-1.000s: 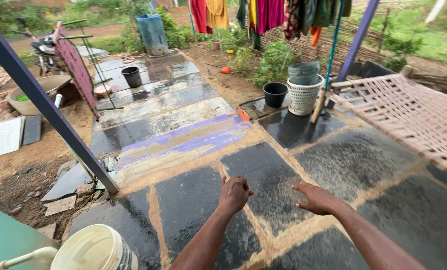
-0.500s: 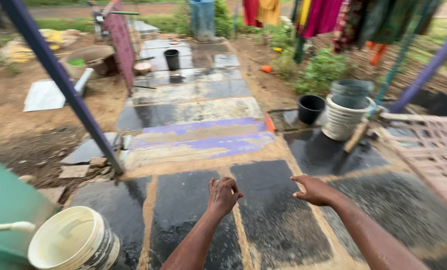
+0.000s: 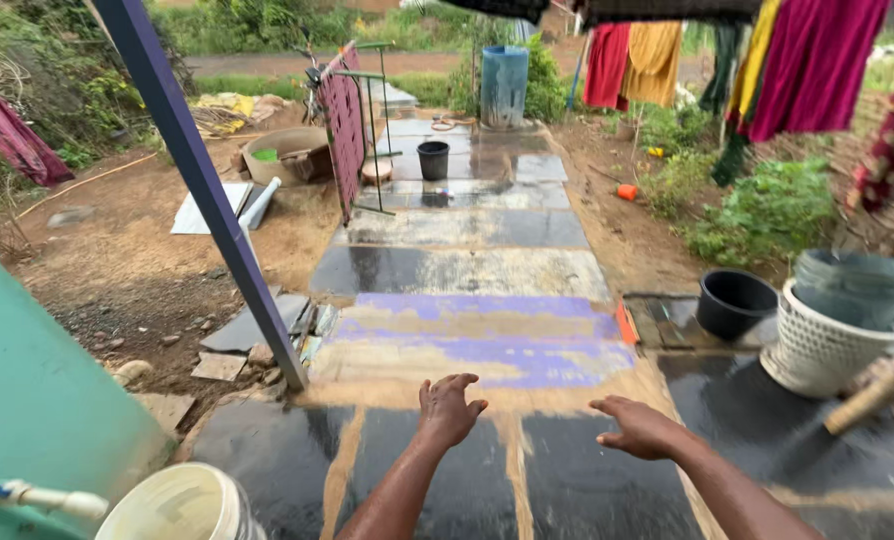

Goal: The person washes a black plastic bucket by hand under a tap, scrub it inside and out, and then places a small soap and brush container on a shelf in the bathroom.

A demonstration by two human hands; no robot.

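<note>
Left hand (image 3: 447, 408) and right hand (image 3: 639, 428): both open, fingers loosely spread, nothing held, extended above wet dark stone paving (image 3: 467, 480). White bucket (image 3: 177, 505) noted below-left of left hand.

I've got the slanted metal pole (image 3: 207, 190) as my marker: right of it runs the wet stone-slab path (image 3: 467, 260), a round plastic bucket (image 3: 179, 505) sits below it, and a woven plastic basket (image 3: 827, 345) stands far right, across the path.
</note>
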